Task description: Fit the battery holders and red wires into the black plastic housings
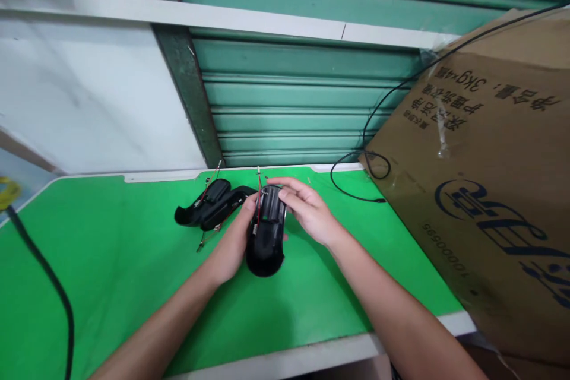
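Observation:
Between my two hands is a black plastic housing (266,246), rounded at the near end, with an open, ribbed hollow in its far half. Thin red wires run along its left side and stick up past its far end. My left hand (234,244) is closed around the left edge, thumb on top. On the right, my right hand (309,209) grips the far right rim, thumb at the edge of the hollow. Left of my hands, similar black housings (214,197) with thin wires lie close together on the green tabletop (129,267).
A large cardboard box (503,160) stands along the right side. A black cable (356,195) trails down from it onto the tabletop. Another dark cable (48,273) hangs at the left. Behind the table are a green shutter (289,95) and a white panel (89,95).

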`<state>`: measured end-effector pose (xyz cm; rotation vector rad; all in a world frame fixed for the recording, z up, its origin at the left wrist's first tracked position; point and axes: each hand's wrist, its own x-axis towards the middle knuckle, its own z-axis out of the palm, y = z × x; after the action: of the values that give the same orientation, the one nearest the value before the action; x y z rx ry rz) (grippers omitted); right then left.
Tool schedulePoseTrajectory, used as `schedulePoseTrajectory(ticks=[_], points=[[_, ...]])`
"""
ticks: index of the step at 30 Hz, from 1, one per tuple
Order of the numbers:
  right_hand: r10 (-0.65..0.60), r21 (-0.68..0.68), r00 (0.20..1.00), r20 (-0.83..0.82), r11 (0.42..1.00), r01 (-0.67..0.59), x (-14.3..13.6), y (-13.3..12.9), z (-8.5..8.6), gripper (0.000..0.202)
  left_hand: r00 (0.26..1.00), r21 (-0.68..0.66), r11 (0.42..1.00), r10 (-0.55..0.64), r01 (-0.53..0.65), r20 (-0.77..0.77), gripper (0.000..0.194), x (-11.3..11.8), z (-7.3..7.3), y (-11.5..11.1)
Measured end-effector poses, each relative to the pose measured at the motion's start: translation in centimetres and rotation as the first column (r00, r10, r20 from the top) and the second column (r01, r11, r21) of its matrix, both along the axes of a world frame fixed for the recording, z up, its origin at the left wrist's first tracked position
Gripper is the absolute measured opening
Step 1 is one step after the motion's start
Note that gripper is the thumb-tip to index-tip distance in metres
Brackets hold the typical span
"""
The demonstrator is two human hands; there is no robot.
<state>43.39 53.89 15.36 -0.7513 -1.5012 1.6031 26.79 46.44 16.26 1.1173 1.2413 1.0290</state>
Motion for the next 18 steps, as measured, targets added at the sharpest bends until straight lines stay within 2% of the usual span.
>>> schedulePoseTrajectory(ticks=[2,3,6,7,8,11,14,18], points=[[-0.104,0.227,0.980,0.169,0.972,0.064,-0.3,-0.5,-0.2,0.031,0.978,-0.088,0.994,-0.044,0.063,0.202,0.085,0.5,-0.4,0.2],[-0.197,0.359,0.953,0.231,0.928,0.104,-0.4,-0.7,-0.2,0.030,0.964,-0.093,0.994,-0.039,0.066,0.263,0.085,0.7,-0.6,0.3],[-0.473,0.684,0.850,0.233,0.701,0.202,-0.4,-1.3,-0.1,0.025,0.955,-0.023,1.000,0.013,-0.006,0.298,0.079,0.6,-1.5,0.6],[-0.517,0.738,0.830,0.211,0.641,0.212,-0.4,-1.4,-0.1,0.024,0.953,0.001,1.000,0.018,-0.019,0.303,0.078,0.5,-1.8,0.7],[-0.536,0.766,0.820,0.201,0.608,0.210,-0.3,-1.5,0.0,0.022,0.950,0.011,1.000,0.014,-0.018,0.311,0.078,0.5,-2.0,0.7],[-0.535,0.799,0.816,0.220,0.578,0.164,-0.2,-1.8,0.2,0.020,0.947,-0.028,0.999,-0.018,0.028,0.320,0.083,0.4,-1.8,0.6],[-0.518,0.817,0.821,0.239,0.564,0.118,-0.2,-1.9,0.3,0.020,0.955,-0.069,0.994,-0.062,0.086,0.291,0.089,0.3,-0.9,0.2],[-0.419,0.798,0.857,0.301,0.603,0.015,-0.3,-2.3,0.4,0.022,0.935,-0.131,0.965,-0.178,0.227,0.305,0.094,0.1,0.1,-0.3]])
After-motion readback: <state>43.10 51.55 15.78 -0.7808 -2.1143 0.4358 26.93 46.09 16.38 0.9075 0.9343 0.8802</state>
